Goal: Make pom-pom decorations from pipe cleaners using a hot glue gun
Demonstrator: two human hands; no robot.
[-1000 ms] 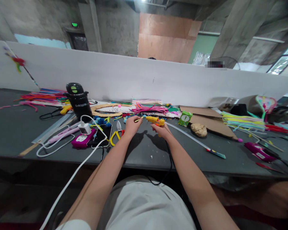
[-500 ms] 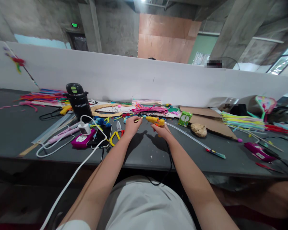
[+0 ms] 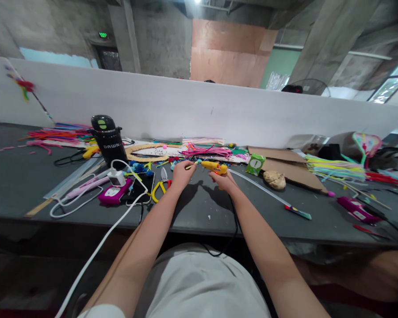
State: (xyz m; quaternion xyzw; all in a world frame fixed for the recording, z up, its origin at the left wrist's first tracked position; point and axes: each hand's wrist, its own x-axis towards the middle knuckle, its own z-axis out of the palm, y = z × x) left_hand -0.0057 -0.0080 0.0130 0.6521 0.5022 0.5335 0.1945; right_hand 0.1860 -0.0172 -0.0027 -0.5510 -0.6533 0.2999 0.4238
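My right hand [image 3: 223,180] is closed around the handle of a yellow hot glue gun [image 3: 214,166], its nozzle pointing left. From the gun's back end a long clear glue stick [image 3: 259,185] sticks out to the right, and a black cord hangs below. Facing it, my left hand [image 3: 182,175] pinches a thin, light-coloured stick [image 3: 189,167]. The stick's tip is at or very near the nozzle; contact is too small to make out. Yellow-handled pliers [image 3: 159,190] lie just left of my left hand.
A black bottle [image 3: 108,141] stands at the left, near a phone [image 3: 142,190], a magenta power strip [image 3: 114,194] and white cable. Pink pipe cleaners [image 3: 207,151] lie behind my hands. To the right are a green box [image 3: 255,164], a stone-like lump [image 3: 274,180] and cardboard [image 3: 293,172].
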